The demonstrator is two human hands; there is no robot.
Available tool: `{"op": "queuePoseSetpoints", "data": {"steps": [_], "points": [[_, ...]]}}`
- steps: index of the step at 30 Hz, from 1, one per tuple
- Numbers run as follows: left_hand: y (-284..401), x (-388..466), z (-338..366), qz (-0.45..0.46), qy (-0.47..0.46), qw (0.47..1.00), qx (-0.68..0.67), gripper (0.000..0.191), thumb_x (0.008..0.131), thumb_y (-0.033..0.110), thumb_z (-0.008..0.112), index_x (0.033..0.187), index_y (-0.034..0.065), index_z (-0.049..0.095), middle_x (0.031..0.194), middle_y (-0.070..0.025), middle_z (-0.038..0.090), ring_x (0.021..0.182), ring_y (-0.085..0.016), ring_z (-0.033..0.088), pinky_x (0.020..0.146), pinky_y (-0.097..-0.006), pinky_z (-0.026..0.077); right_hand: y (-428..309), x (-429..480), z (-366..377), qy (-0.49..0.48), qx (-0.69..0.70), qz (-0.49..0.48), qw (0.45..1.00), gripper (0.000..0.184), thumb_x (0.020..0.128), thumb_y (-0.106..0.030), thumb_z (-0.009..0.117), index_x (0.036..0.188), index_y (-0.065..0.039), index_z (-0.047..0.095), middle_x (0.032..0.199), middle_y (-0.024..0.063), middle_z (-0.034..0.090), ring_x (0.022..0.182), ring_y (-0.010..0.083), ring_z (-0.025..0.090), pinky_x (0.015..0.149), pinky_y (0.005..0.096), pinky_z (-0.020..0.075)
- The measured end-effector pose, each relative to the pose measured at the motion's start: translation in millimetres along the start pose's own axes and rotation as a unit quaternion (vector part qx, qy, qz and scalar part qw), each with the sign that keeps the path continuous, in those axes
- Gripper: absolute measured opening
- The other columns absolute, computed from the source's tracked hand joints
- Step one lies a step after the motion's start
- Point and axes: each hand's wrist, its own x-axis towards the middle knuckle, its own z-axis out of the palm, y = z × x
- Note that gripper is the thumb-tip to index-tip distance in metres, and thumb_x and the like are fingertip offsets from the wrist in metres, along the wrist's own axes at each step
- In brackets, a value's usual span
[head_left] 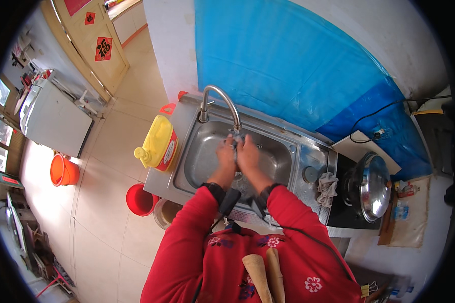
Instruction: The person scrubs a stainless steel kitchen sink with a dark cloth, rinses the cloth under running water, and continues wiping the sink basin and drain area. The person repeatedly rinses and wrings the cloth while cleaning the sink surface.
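Both of my hands are under the curved metal faucet (220, 92), over a stainless steel sink basin (201, 163). My left hand (226, 154) and my right hand (248, 153) are close together, with their fingers bent towards each other. Water seems to run from the spout onto the fingertips. A small dark patch shows between the fingers; blur hides whether it is an object or shadow. Below the hands lies the sink drain (239, 176). Dark bands circle both wrists at the ends of red sleeves.
A yellow plastic jug (157, 142) stands on the counter left of the basin. To the right are a round lid (310, 174), a crumpled grey cloth (327, 189) and a lidded metal pan (374, 187). A red bucket (141, 200) and an orange bucket (63, 170) stand on the floor.
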Motion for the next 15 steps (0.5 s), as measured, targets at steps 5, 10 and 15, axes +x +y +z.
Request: {"op": "queuePoseSetpoints", "data": {"steps": [5,10,15], "points": [[5.4,12.3,-20.7,0.006,0.013,0.99,0.14,0.031,0.091,0.028,0.059,0.083,-0.0014,0.061,0.07,-0.0082,0.061,0.06,-0.016,0.055,0.055,-0.0315,0.045,5.4,-38.9,13.1,-0.043,0.037,-0.005,0.998,0.03,0.092,-0.03,0.048,0.109,-0.005,0.046,0.085,0.0242,0.063,0.079,0.0448,0.06,0.068,0.0547,0.0459],[-14.1,-17.3,-1.2,-0.08,-0.058,0.992,0.08,0.022,0.09,0.022,0.059,0.095,0.0009,0.061,0.081,-0.0071,0.063,0.07,-0.016,0.06,0.062,-0.0308,0.049,54.2,32.4,11.5,-0.027,-0.055,0.03,0.998,0.034,0.088,-0.033,0.055,0.107,-0.005,0.05,0.086,0.0241,0.063,0.085,0.0432,0.06,0.072,0.0538,0.0456],[-5.6,-7.8,-8.9,-0.113,-0.099,0.987,-0.063,0.024,0.092,0.023,0.052,0.101,0.0019,0.059,0.091,-0.0095,0.064,0.077,-0.02,0.063,0.067,-0.0335,0.053,64.9,43.4,-15.0,-0.086,0.212,0.137,0.964,0.059,0.083,-0.046,0.064,0.125,-0.006,0.05,0.102,0.0184,0.062,0.081,0.0303,0.063,0.065,0.0395,0.0496]]}}
